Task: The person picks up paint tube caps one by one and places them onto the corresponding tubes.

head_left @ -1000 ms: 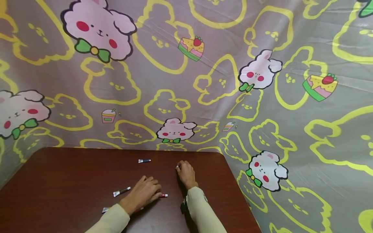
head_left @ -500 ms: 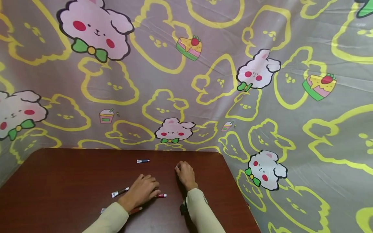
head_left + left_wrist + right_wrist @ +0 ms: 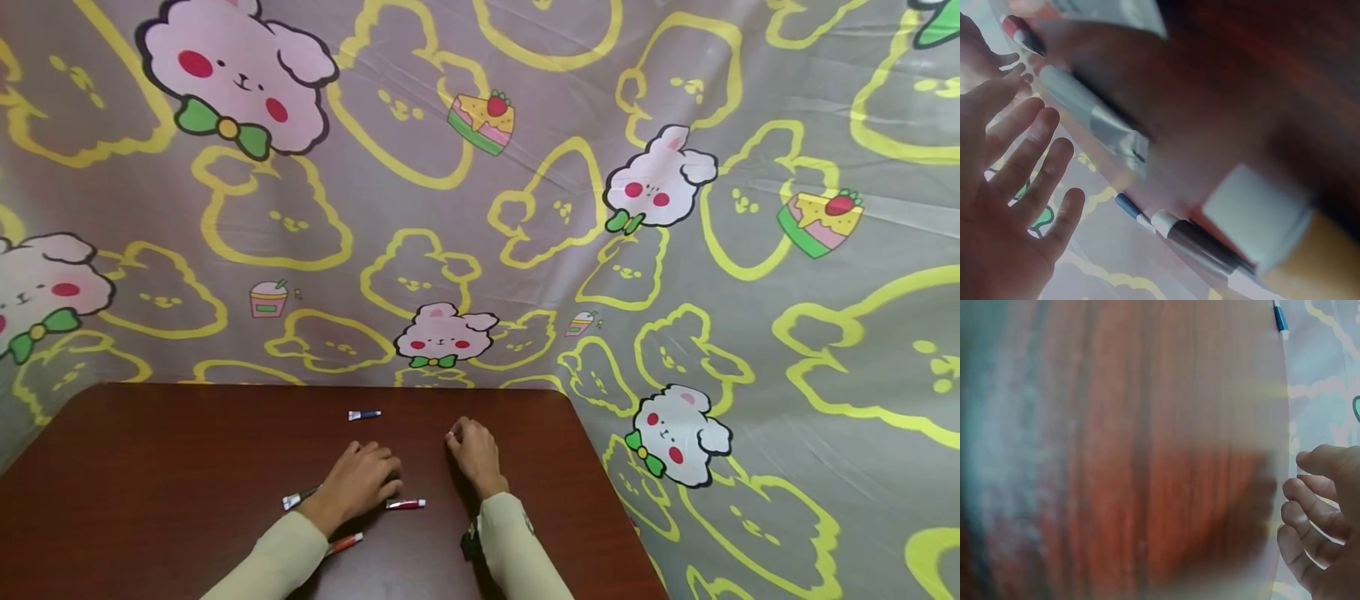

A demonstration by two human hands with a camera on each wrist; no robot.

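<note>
In the head view my left hand (image 3: 360, 482) is low over the table, fingers loosely extended; the left wrist view shows its palm and spread fingers, holding nothing. A silver-grey tube (image 3: 1094, 115) lies near those fingers. To the hand's right is a red tube (image 3: 406, 504). A dark tube (image 3: 300, 498) and an orange tube (image 3: 346, 543) are partly covered by the left arm. Farther right, my right hand (image 3: 477, 457) stays near the table, fingers loosely bent; the right wrist view shows nothing between thumb and fingers. A small red-and-dark tube (image 3: 1024, 35) shows by its fingertips.
A small blue tube (image 3: 365, 414) lies near the back of the brown table (image 3: 187, 467). A patterned cloth (image 3: 525, 275) hangs behind the table and along its right side.
The left hand has shifted slightly back and left, uncovering more of the red tube and the orange tube. The right hand stays in nearly the same place. The head view drifts slightly.
</note>
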